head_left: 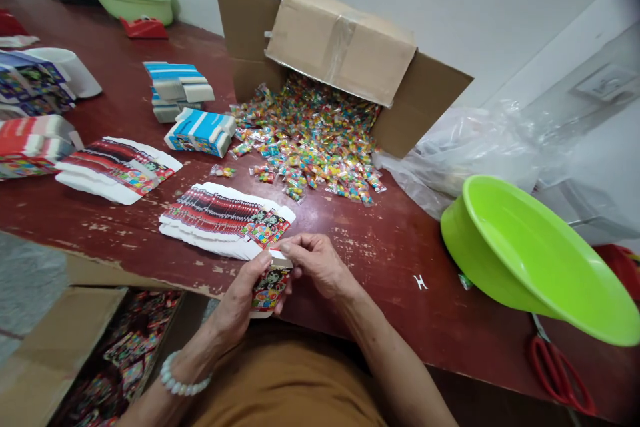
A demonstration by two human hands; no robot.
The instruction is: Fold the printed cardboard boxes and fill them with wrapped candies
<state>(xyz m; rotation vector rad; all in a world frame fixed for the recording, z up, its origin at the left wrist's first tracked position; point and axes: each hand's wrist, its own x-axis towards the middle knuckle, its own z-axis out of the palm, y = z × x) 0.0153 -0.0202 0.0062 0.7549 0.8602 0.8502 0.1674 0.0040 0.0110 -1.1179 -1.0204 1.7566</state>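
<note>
Left hand [243, 288] grips box [273, 285]; right hand [323, 265] pinches its top edge, cartons [213, 219] fanned at 11 o'clock. Step: apparently flap-work; next likely needs steady left grip.

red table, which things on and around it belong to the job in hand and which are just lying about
Likely part of the job:
- small printed box in both hands
- fanned stack of flat boxes beside them
- heap of wrapped packets

Apparently just lying about:
- red-handled scissors
- tilted bright green basin
- white H-shaped scrap
</note>
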